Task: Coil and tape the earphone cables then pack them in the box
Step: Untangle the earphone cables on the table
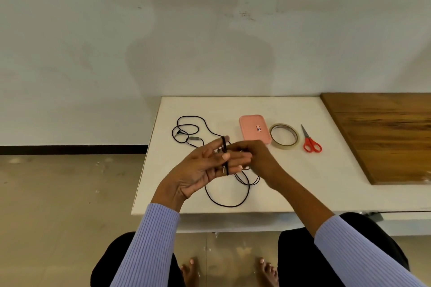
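My left hand (pixel 198 170) is held up palm toward me with fingers straight, and a black earphone cable (pixel 225 202) is wound around those fingers. My right hand (pixel 251 158) pinches the cable just right of the left fingertips. Slack from this cable hangs in loops onto the white table (pixel 303 193). A second black earphone cable (pixel 186 131) lies loose on the table at the back left. A closed pink box (pixel 254 129) sits behind my hands. Beside it lies a roll of clear tape (pixel 284 136).
Red-handled scissors (pixel 311 142) lie right of the tape. A brown wooden board (pixel 384 135) covers the right end of the table. The table's left edge drops to a bare floor, and its front edge is close to my knees.
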